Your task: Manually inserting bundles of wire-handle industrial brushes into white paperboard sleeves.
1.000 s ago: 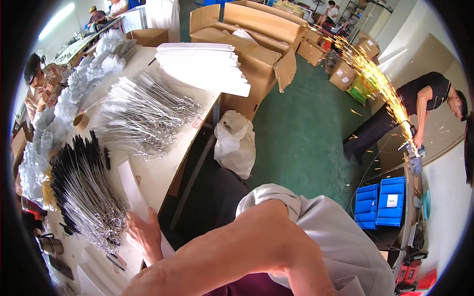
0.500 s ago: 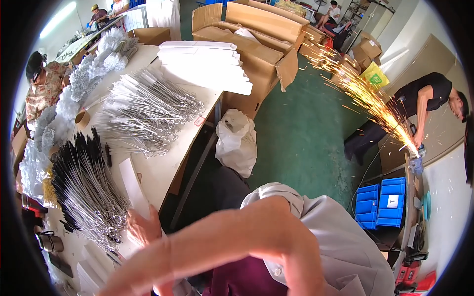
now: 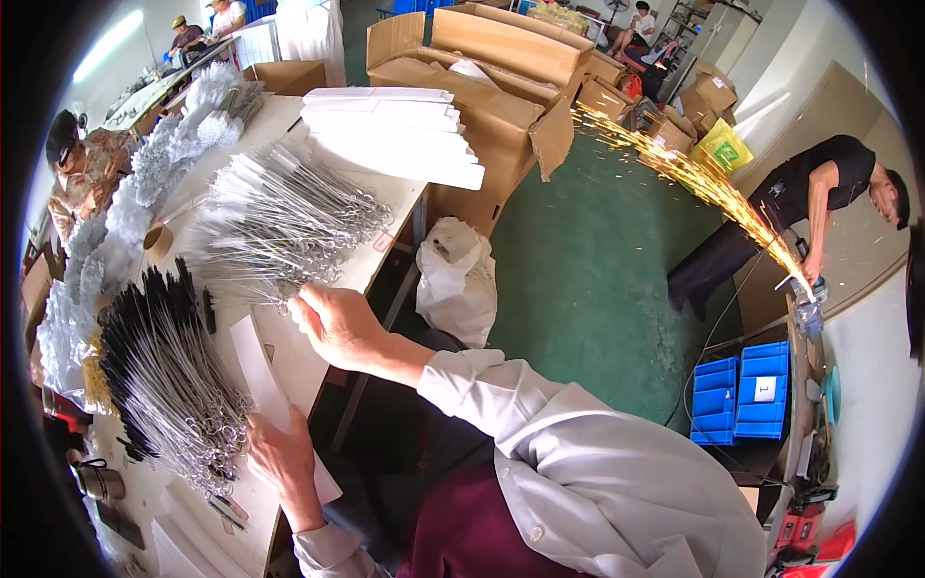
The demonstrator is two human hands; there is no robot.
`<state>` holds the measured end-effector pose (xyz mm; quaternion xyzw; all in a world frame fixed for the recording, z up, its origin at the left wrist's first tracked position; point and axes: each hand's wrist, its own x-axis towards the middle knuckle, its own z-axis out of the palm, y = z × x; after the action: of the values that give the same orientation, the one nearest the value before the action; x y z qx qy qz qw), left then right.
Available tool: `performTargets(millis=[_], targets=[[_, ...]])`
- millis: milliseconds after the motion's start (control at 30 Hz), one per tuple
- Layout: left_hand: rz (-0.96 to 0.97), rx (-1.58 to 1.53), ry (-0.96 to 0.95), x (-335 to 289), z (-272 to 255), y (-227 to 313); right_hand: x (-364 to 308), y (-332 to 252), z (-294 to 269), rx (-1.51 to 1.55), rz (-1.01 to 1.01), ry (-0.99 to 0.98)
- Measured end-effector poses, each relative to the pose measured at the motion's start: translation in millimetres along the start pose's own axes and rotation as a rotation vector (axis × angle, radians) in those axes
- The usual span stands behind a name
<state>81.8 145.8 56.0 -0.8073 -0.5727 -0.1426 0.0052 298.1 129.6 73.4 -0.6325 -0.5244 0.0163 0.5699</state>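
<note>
My left hand [image 3: 281, 451] is closed around a long, flat white card strip [image 3: 252, 352] near the table's edge. Beside that hand lies a heap of black-bristled wire brushes [image 3: 169, 356], their wire loops toward me. My right hand [image 3: 335, 326] reaches over the strip, fingers curled at the loop ends of a second pile, white-bristled wire brushes [image 3: 289, 207]. What its fingertips grip, if anything, is hidden. Farther back, a stack of white flat cartons [image 3: 390, 130] lies on the table.
Bundled pale brushes [image 3: 159, 154] line the table's far left side. An open cardboard box [image 3: 482, 91] and a white sack [image 3: 458, 284] stand right of the table. At far right a person [image 3: 819, 193] grinds, throwing sparks [image 3: 713, 183], near blue bins [image 3: 761, 390].
My right hand has swung from close in front of the camera to the loop ends of the white brushes. The left hand stays on the card strip.
</note>
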Motion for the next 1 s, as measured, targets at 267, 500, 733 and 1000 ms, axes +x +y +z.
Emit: performTargets(millis=[267, 500, 733, 1000], targets=[[-0.013, 0.01, -0.004, -1, -1, 3, -13, 44, 31, -0.157, -0.056, -0.068], [-0.011, 0.038, 0.005, -1, -4, 7, -12, 46, 42, -0.28, -0.102, 0.006], [-0.002, 0.005, 0.018, -1, -1, 4, -12, 46, 44, -0.303, -0.107, 0.013], [0.0, 0.001, 0.021, -1, -5, 5, -13, 48, 46, -0.304, -0.098, 0.031]])
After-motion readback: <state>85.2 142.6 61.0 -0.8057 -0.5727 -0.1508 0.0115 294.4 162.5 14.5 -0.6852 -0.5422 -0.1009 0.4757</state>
